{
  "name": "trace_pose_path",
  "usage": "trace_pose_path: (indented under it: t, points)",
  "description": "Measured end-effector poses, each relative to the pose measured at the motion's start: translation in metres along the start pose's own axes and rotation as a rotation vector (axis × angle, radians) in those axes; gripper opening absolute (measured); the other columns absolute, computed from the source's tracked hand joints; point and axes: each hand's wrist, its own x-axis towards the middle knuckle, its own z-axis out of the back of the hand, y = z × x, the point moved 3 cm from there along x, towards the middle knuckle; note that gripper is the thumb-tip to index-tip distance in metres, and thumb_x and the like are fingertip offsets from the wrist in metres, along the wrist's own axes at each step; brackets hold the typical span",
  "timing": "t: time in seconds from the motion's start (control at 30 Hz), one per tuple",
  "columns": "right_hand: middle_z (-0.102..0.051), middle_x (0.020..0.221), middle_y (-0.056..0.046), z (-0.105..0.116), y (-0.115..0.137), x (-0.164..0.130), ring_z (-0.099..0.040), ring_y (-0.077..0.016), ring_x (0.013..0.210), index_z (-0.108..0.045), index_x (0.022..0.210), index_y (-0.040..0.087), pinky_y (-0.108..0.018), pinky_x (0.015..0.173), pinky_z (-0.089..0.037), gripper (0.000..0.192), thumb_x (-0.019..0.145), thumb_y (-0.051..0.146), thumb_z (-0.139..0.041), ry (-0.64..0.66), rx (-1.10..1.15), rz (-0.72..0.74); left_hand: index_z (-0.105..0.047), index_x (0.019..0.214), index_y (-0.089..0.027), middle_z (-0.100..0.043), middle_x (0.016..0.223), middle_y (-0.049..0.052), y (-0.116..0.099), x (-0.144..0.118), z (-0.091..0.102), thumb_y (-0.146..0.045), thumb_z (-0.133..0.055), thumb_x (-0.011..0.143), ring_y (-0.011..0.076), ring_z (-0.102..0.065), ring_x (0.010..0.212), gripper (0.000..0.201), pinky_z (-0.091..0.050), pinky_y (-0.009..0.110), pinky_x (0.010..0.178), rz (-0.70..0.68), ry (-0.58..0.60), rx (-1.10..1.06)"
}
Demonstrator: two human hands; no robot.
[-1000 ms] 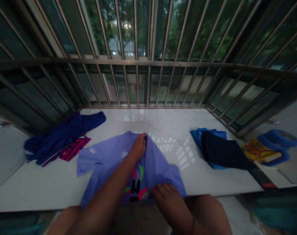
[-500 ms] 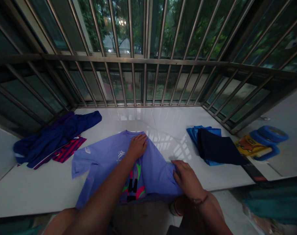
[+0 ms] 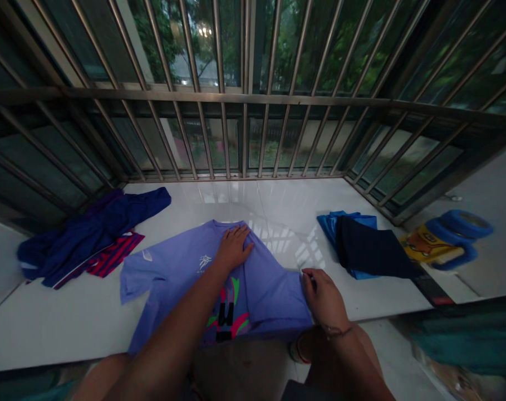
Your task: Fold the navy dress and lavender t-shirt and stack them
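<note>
A purple T-shirt (image 3: pixel 273 289) lies spread over the white ledge, a white logo on its chest and a bright green, pink and black print lower down. Its near part reaches the ledge's front edge, and my left forearm covers some of the front. My left hand (image 3: pixel 235 245) rests flat on the shirt beside the collar, fingers stretched out. At the right sleeve's hem is my right hand (image 3: pixel 325 295), its fingers curled in a pinch on the cloth edge; the fingertips are partly hidden.
Dark blue clothing (image 3: pixel 98 234) and a red-and-navy striped garment (image 3: pixel 117 253) are heaped at left. Folded navy cloth (image 3: pixel 373 248) lies on shiny blue cloth (image 3: pixel 327 225) at right, near a blue-and-yellow jug (image 3: pixel 434 242). Metal bars (image 3: pixel 244 99) close off the window behind the white ledge (image 3: pixel 186 197).
My right hand has shifted slightly right and its fingers have curled in at the sleeve hem, which looks straighter. The left hand stays on the shirt near the collar.
</note>
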Motion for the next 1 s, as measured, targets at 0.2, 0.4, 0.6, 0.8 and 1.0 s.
trace_pose_path:
  t: [0.2, 0.4, 0.6, 0.8, 1.0]
  points:
    - [-0.079, 0.107, -0.010, 0.006, 0.025, -0.036, -0.076, -0.0275, 0.097, -0.071, 0.124, 0.022, -0.041, 0.093, -0.060, 0.046, 0.109, 0.058, -0.047, 0.074, 0.025, -0.131, -0.057, 0.160, -0.025, -0.050, 0.173, 0.008, 0.000, -0.001, 0.001, -0.046, -0.054, 0.107, 0.0327, -0.044, 0.162, 0.057, -0.027, 0.059, 0.137, 0.004, -0.011, -0.030]
    - [-0.077, 0.127, -0.011, 0.003, 0.027, -0.081, -0.075, -0.0292, 0.113, -0.074, 0.127, 0.025, -0.039, 0.098, -0.060, 0.034, 0.102, 0.047, -0.066, 0.177, -0.098, 0.029, -0.059, 0.158, -0.026, -0.049, 0.174, 0.008, -0.001, -0.002, 0.002, -0.045, -0.054, 0.108, 0.0327, -0.044, 0.162, 0.054, -0.027, 0.061, 0.137, -0.005, -0.012, -0.037]
    - [-0.082, 0.115, -0.005, 0.018, 0.014, -0.089, -0.077, -0.0270, 0.089, -0.080, 0.124, 0.038, -0.036, 0.078, -0.059, 0.029, 0.107, 0.042, -0.057, 0.172, -0.244, 0.085, -0.064, 0.152, -0.024, -0.053, 0.171, 0.010, 0.002, -0.002, 0.003, -0.036, -0.053, 0.108, 0.0320, -0.050, 0.156, 0.047, -0.035, 0.059, 0.134, -0.033, -0.086, -0.078]
    - [-0.080, 0.121, -0.007, 0.035, 0.030, -0.086, -0.074, -0.0285, 0.109, -0.077, 0.130, 0.034, -0.037, 0.087, -0.058, 0.031, 0.104, 0.032, -0.060, 0.230, -0.231, 0.230, -0.073, 0.139, -0.024, -0.068, 0.155, 0.009, 0.003, -0.004, 0.009, -0.022, -0.052, 0.104, 0.0276, -0.060, 0.145, 0.041, -0.044, 0.051, 0.129, -0.071, -0.187, -0.127]
    - [-0.081, 0.102, -0.004, 0.029, 0.032, -0.094, -0.076, -0.0267, 0.099, -0.081, 0.112, 0.038, -0.036, 0.082, -0.057, 0.022, 0.103, 0.036, -0.062, 0.312, -0.214, 0.249, -0.076, 0.135, -0.021, -0.076, 0.144, 0.009, 0.000, -0.003, 0.007, -0.027, -0.055, 0.105, 0.0294, -0.064, 0.139, 0.038, -0.045, 0.052, 0.127, -0.094, -0.135, -0.121]
